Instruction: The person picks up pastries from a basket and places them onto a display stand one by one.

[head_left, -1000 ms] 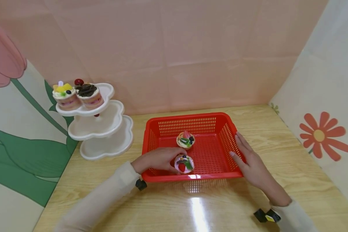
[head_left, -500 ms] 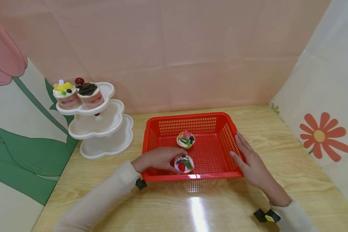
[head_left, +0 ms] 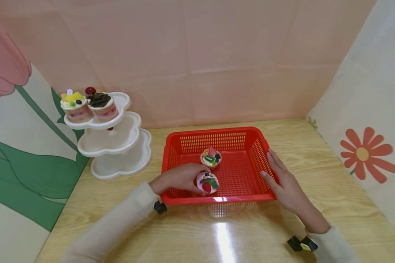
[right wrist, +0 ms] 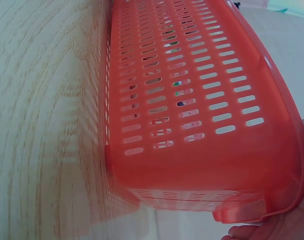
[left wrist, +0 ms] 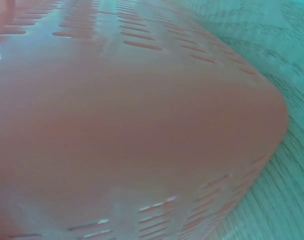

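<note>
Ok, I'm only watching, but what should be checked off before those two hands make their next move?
1. Pink-frosted, strawberry-topped round cupcake gripped: ok, the left hand holds it between fingers and thumb.
2. Rectangular red plastic basket steadied: ok, the right hand holds its right side.
3. Held cupcake out of the basket: not ok, it is within the walls.
4. Held cupcake off the basket's floor: cannot tell, its underside is hidden.
5. Held cupcake apart from the round, cream-topped cupcake behind it: cannot tell, they look very close.
6. White three-tier stand with wavy edges upright: ok, left of the basket.
</note>
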A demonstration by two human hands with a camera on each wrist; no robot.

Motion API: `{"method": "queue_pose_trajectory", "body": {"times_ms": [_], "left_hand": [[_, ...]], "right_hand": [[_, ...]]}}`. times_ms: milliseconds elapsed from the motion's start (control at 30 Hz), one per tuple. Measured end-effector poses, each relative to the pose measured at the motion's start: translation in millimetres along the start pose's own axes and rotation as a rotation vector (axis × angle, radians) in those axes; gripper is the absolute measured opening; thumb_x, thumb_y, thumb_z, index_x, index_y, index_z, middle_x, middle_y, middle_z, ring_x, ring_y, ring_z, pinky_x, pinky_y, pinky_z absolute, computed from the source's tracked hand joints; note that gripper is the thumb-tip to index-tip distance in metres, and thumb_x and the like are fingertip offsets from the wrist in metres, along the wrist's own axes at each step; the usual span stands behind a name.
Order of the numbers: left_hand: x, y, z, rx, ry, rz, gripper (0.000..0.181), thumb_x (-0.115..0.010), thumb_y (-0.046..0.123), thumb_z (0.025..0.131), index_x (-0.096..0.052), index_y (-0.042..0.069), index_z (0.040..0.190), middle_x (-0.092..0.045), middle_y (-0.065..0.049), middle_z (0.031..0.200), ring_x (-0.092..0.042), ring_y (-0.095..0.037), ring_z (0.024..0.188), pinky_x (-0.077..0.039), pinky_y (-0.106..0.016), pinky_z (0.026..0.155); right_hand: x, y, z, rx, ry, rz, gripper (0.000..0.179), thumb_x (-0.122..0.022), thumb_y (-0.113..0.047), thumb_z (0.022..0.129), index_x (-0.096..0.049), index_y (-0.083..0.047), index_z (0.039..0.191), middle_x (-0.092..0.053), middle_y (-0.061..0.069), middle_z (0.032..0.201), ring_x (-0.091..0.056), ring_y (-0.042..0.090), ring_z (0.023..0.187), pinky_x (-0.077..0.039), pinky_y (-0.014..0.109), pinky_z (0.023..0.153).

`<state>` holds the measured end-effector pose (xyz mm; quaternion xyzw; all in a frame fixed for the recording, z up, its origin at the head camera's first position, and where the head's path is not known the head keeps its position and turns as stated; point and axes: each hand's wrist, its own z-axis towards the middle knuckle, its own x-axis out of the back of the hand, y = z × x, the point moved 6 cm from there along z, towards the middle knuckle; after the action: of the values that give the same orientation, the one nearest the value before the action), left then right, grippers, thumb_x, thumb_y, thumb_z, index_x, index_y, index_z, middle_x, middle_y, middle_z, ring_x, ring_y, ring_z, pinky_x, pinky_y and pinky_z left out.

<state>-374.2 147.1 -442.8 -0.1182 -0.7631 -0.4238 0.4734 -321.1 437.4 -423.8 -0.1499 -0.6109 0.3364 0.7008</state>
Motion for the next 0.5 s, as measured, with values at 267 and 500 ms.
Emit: {"method": "queue_pose_trajectory", "body": {"times_ms": [267, 500], "left_hand": [[9.9, 1.0, -2.9, -0.013, 0.096, -0.069, 0.069, -0.085, 0.042, 0.082, -0.053, 0.018, 0.138, -0.067, 0.006, 0.122, -0.061, -0.007, 0.103, -0.052, -0.024, 0.092], [15.2, 0.1, -5.6, 0.006, 0.156, -0.114, 0.068, -0.086, 0.044, 0.080, -0.056, 0.020, 0.136, -0.068, 0.008, 0.117, -0.061, -0.010, 0.101, -0.055, -0.030, 0.089]], "right_hand": [[-0.1, 0.3, -0.7, -0.018, -0.013, 0.001, 0.072, -0.054, -0.030, 0.106, -0.015, -0.009, 0.162, -0.007, 0.007, 0.170, -0.018, 0.044, 0.151, -0.037, 0.071, 0.101], [-0.3, 0.7, -0.5, -0.020, -0.012, 0.001, 0.071, -0.054, -0.030, 0.106, -0.015, -0.010, 0.162, -0.008, 0.008, 0.170, -0.018, 0.043, 0.152, -0.036, 0.072, 0.102]]}}
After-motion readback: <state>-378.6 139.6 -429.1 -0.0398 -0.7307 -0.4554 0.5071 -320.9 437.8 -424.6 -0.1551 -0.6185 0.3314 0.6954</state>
